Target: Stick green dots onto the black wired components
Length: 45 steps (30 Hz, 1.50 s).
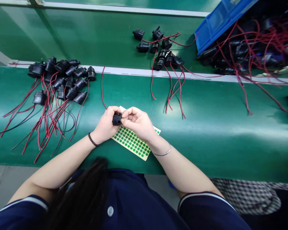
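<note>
Green belt [206, 134], fingers [111, 112] pinching black connector [116, 119]

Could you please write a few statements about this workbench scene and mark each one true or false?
1. The left hand grips a small black socket part. True.
2. The right hand rests flat on the green belt, far from the part. False: its fingertips meet the part, right beside the left hand.
3. A sheet of green dot stickers lies under the hands. True.
4. The blue bin stands at the left edge. False: it is at the upper right.
5. The larger pile of wired black sockets lies to the left of the hands. True.
</note>
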Available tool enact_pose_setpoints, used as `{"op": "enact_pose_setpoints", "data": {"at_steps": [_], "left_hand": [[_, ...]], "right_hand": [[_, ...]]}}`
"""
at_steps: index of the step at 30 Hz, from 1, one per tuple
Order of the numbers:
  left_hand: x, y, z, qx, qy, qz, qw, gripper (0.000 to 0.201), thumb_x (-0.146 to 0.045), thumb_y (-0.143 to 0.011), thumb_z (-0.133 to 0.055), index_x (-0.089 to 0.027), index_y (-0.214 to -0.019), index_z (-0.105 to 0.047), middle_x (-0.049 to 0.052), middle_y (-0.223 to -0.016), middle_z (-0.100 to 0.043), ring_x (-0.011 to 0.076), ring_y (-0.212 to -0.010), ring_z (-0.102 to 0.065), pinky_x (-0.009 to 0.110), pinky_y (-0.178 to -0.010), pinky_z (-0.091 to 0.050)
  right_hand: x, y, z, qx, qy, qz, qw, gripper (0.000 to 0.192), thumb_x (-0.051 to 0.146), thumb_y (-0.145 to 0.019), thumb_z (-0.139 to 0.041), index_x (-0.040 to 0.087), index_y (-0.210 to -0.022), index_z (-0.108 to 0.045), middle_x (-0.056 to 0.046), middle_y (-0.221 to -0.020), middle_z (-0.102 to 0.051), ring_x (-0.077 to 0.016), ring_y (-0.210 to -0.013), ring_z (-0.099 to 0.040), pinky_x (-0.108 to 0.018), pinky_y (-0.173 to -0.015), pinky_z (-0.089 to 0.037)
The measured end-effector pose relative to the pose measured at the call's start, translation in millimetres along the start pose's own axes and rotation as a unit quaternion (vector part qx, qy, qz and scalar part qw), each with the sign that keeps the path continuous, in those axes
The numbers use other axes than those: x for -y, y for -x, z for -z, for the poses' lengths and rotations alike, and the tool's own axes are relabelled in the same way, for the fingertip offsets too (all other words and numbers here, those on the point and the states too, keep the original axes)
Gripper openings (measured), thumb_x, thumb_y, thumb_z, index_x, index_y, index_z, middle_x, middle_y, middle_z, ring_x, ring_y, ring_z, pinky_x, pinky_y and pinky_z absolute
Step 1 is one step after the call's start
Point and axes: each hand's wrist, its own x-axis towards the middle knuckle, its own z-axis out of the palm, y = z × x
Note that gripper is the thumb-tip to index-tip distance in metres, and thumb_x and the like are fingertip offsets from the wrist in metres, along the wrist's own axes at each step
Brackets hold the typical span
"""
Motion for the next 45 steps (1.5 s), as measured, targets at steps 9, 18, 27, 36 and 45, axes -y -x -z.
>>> {"op": "enact_pose_setpoints", "data": {"at_steps": [9, 18, 27, 36, 45], "left_hand": [[-7.6, -2.8, 0.4, -0.003, 0.091, 0.061, 0.994, 0.035, -0.012, -0.072, -0.062, -0.023, -0.100, -0.042, -0.002, -0.089, -0.054, 0.0112, -0.073, -0.055, 0.025, -0.065, -0.045], [-9.5, -7.1, 1.5, 0.001, 0.157, 0.100, 0.983, 0.034, -0.013, -0.074, -0.062, -0.023, -0.098, -0.040, -0.002, -0.086, -0.049, 0.0101, -0.073, -0.052, 0.025, -0.066, -0.044], [-9.9, -6.1, -0.2, 0.006, 0.165, 0.103, 0.981, 0.034, -0.010, -0.073, -0.061, -0.023, -0.097, -0.040, -0.003, -0.083, -0.048, 0.0097, -0.071, -0.051, 0.024, -0.065, -0.043], [-13.5, -7.3, 1.3, 0.017, 0.177, 0.116, 0.977, 0.032, -0.012, -0.075, -0.062, -0.022, -0.096, -0.041, -0.004, -0.081, -0.046, 0.0091, -0.068, -0.050, 0.023, -0.062, -0.042], [-13.5, -8.1, 1.6, 0.033, 0.188, 0.117, 0.975, 0.032, -0.012, -0.075, -0.063, -0.022, -0.095, -0.041, -0.004, -0.080, -0.046, 0.0088, -0.067, -0.048, 0.023, -0.062, -0.041]], "right_hand": [[-0.3, -1.9, 5.2, 0.016, -0.014, 0.018, 1.000, 0.028, 0.034, -0.066, -0.084, 0.020, -0.080, -0.064, 0.001, -0.074, -0.067, -0.0117, -0.065, -0.064, -0.030, -0.067, -0.057], [3.1, 1.3, 8.9, -0.011, 0.139, 0.133, 0.981, 0.013, 0.034, -0.077, -0.077, 0.022, -0.082, -0.075, -0.005, -0.092, -0.077, -0.0202, -0.089, -0.071, -0.041, -0.087, -0.060], [-1.3, 1.1, 11.0, -0.023, 0.202, 0.183, 0.962, 0.006, 0.029, -0.081, -0.074, 0.024, -0.083, -0.076, -0.003, -0.089, -0.078, -0.0205, -0.086, -0.073, -0.040, -0.084, -0.060], [-2.9, 0.4, 12.0, -0.038, 0.241, 0.216, 0.946, 0.004, 0.028, -0.083, -0.074, 0.026, -0.083, -0.077, -0.002, -0.087, -0.078, -0.0201, -0.082, -0.072, -0.038, -0.080, -0.058], [-4.6, 0.0, 12.5, -0.047, 0.268, 0.229, 0.934, 0.005, 0.026, -0.084, -0.072, 0.024, -0.082, -0.076, -0.001, -0.085, -0.078, -0.0175, -0.079, -0.072, -0.033, -0.077, -0.057]]}}
